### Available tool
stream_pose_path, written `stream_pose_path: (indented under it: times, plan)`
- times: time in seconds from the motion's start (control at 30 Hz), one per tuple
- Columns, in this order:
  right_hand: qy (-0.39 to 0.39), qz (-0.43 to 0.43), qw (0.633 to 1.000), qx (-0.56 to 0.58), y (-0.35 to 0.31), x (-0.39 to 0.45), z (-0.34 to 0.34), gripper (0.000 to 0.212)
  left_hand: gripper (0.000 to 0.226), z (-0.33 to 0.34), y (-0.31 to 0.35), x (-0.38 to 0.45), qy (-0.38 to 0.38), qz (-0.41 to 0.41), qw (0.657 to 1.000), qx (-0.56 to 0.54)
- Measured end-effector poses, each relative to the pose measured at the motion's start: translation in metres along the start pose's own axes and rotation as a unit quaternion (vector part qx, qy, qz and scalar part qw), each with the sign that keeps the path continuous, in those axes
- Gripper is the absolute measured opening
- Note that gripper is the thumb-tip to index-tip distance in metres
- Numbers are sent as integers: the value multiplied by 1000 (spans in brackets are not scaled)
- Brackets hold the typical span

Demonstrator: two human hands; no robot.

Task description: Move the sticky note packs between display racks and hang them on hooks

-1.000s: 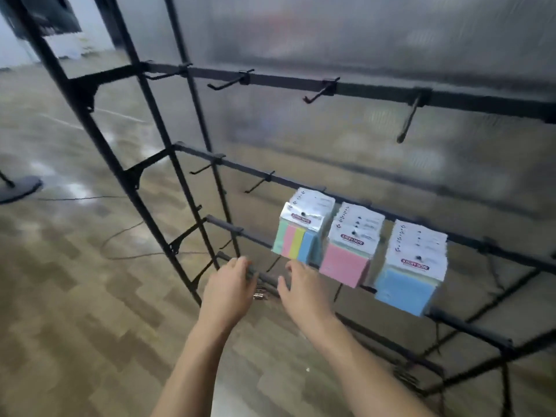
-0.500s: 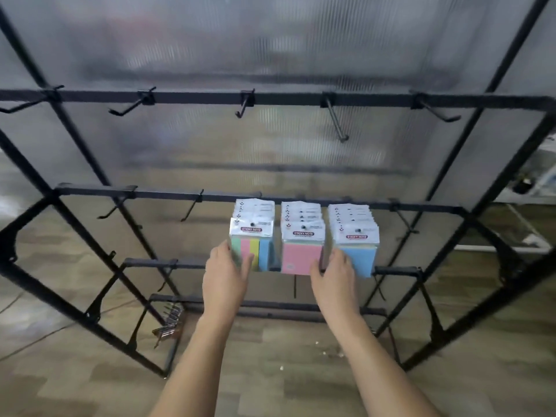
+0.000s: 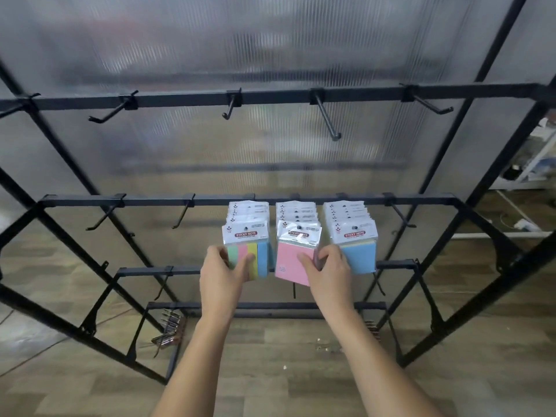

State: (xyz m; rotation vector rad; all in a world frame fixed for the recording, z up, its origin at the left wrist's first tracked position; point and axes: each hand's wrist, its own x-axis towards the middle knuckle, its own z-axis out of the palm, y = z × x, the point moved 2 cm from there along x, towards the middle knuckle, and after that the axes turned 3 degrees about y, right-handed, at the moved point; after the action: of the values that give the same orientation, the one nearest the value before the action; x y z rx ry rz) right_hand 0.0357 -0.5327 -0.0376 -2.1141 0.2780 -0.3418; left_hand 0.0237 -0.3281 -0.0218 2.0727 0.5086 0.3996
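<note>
Both hands have closed in since half a second ago: the left hand (image 3: 221, 276) now grips the multicolour pack (image 3: 248, 251), the right hand (image 3: 328, 273) grips the pink pack (image 3: 293, 257). Each header reads "STICKY NOTE". A blue pack (image 3: 356, 248) hangs beside them, toward the middle rail's (image 3: 150, 201) right end.

3 rows of sticky note packs (image 3: 298, 236) hang side by side on rack hooks (image 3: 296, 227)
</note>
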Motion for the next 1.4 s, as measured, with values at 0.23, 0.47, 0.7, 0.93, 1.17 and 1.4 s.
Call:
stream_pose_path:
  times: [0.23,0.47,0.7,0.93,1.17,1.4]
  plan:
    - [5,91,988,121,0,-6,5,25,15,-11,-8,5,-87,28,992,-84]
    - [87,67,974,197,-5,-38,-2,16,23,-25,-11,-4,-172,64,970,-160]
    - [191,118,965,137,46,-68,-55,16,26,29,20,-33,-315,129,930,-136]
    - [396,214,888,96,134,-101,-185,10,27,150,86,-143,-509,165,834,-132]
    - [521,290,798,88,246,-118,-337,7,30,301,168,-286,-622,220,746,-96]
    - [579,300,756,57,314,-126,-497,5,34,427,270,-425,-664,234,702,-107]
